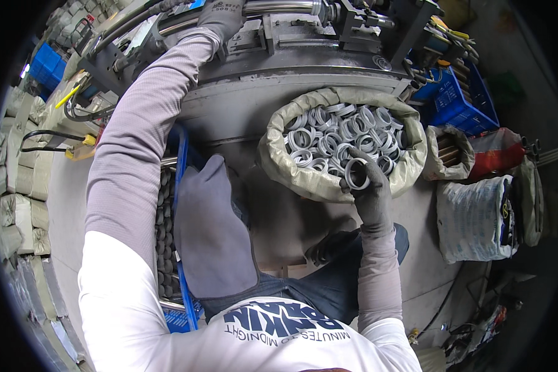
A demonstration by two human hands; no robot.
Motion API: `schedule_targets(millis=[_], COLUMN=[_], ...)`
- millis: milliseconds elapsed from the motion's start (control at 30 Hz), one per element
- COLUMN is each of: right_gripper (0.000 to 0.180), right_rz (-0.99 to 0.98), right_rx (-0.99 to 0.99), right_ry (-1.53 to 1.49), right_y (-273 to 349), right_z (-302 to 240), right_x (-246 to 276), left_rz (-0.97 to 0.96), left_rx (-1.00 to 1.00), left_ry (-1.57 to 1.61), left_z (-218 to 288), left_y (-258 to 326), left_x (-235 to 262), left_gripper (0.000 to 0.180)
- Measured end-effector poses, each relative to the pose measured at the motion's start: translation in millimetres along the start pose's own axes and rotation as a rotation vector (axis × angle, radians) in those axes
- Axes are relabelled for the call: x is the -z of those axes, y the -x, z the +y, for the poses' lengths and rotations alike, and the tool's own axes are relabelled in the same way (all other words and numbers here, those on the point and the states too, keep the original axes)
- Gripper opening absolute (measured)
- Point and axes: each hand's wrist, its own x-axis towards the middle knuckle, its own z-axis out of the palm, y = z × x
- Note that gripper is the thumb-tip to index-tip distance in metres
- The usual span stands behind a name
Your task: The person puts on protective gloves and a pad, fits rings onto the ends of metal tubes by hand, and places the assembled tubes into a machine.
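My right hand (376, 197), in a grey glove, pinches a light grey metal ring (358, 174) by its edge, with the opening facing up. It is over the near rim of a woven sack (279, 172) rolled open and filled with similar rings (330, 144). My left arm reaches far forward to the machine, where my left hand (222, 20), also gloved in grey, wraps over a shiny metal tube (279, 7) lying along the bench. The picture's upper edge cuts close to that hand, so some of its fingers are hidden.
A metal machine bench (304, 56) spans the front. By my left leg stands a blue crate (181, 161) holding stacked dark round parts. Right of the sack are a blue bin (459, 105), a small sack of brown tubes (451, 155) and a white sack (474, 220). Wrapped bundles line the far left.
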Motion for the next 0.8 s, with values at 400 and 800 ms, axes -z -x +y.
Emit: schedule_targets(millis=[400,800], right_gripper=[0.044,0.047], right_rz=[0.011,-0.192], right_rx=[-0.004,0.168], right_ry=[0.019,0.158], right_y=[-2,6], right_z=[15,30], right_x=[-7,-21], left_rz=[0.053,-0.518], left_rx=[-0.137,0.205], left_ry=[0.134,0.095], left_z=[-9,-229], left_y=[131,605], left_x=[-2,113], left_gripper=[0.058,0.053])
